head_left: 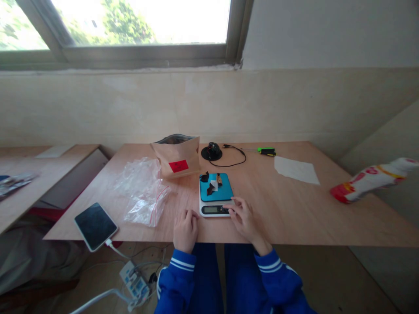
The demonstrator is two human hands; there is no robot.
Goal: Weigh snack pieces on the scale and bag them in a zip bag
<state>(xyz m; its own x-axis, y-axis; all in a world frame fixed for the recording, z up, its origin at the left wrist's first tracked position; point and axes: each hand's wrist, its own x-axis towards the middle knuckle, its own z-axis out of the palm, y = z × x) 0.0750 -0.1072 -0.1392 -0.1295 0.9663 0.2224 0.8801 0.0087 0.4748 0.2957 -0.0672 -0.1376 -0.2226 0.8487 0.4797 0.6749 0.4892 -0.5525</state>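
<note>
The digital kitchen scale sits near the front edge of the wooden desk, right in front of the person. It is a small, flat rectangle with a smooth teal weighing plate and a pale front strip that carries a grey display; the figures on it are too small to read. On the far part of the plate lie a few small pieces: dark, irregular scraps, one whitish bit and one brown bit.

The right hand holds nothing. Its fingers are loosely spread, with the fingertips on the right end of the scale's front strip, beside the display. The left hand lies palm down on the desk just left of the scale, with its fingers gently curled and nothing in it. Both sleeves are blue with white stripes at the cuff.

Behind the scale stands an open brown paper pouch with a red label whose print cannot be read. Crinkled clear zip bags lie to its left. A dark-screened phone, with a white cable plugged in, rests at the desk's left corner. Farther back are a round black device with a thin black cord, a green-and-black screwdriver and a white sheet of paper.
</note>
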